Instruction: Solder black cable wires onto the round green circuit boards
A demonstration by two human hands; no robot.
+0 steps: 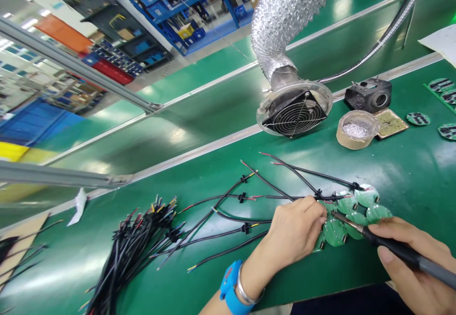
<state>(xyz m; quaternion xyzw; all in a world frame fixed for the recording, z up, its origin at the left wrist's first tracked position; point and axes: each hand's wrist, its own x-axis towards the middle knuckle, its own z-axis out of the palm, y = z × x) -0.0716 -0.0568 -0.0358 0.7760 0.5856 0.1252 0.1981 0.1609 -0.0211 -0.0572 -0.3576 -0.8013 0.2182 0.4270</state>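
In the head view, the left hand (295, 229) reached in from the lower edge, its forearm slanting up and to the right across the bench (420, 177). Its knuckles faced upward, with the fingers (315, 215) curled and bunched narrow at the left of the round green circuit boards (335, 232); whether anything was pinched between them could not be told. A blue wristband (233, 286) and a silver bracelet (245, 289) circled the wrist.

The right hand (423, 286) came from the right-hand side, its fingers closed around the dark handle of a soldering iron (402, 251), index along the top and thumb below. The iron sloped down leftward, its tip over the boards, just beside the left fingertips. The boards lay clustered on the bench between both hands. Black cables (233, 232) stretched leftward past the left hand.
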